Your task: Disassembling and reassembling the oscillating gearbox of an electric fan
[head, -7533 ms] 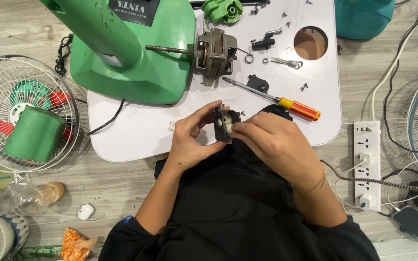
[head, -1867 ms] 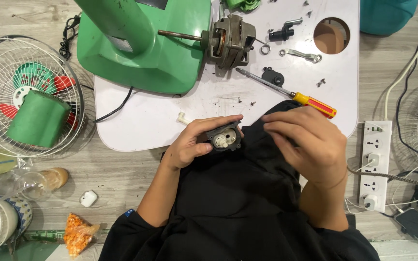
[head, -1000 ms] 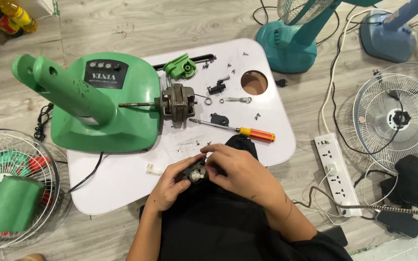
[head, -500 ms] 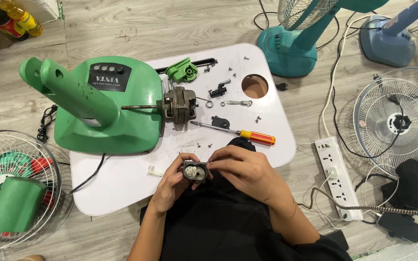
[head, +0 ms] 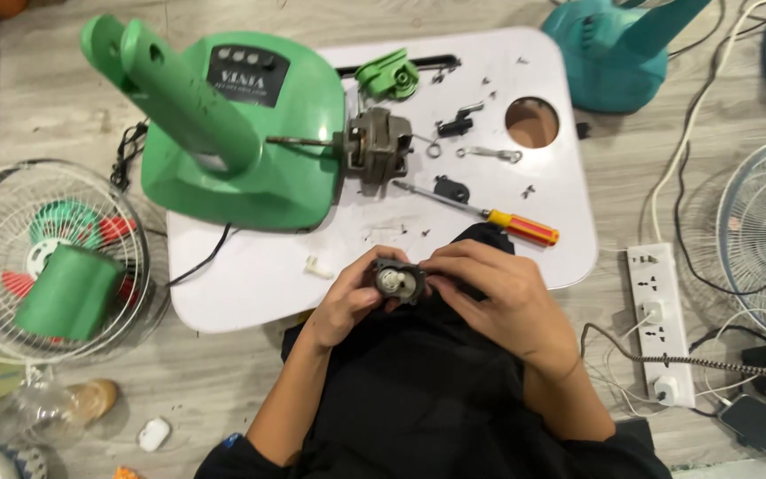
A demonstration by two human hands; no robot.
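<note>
Compared with half a second ago, both hands are sitting closer to the white table's (head: pixel 250 284) near edge, left hand (head: pixel 347 302) and right hand (head: pixel 498 297) pinching the small dark gearbox (head: pixel 398 281), best kept steady over the lap.

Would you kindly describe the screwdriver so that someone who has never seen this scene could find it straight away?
Start at the white board on the floor, which carries the green fan base. The screwdriver lies on its near right part, just beyond the right hand, its metal shaft pointing toward the motor. Its red and yellow handle sets it apart from the small dark parts and screws around it.
</note>
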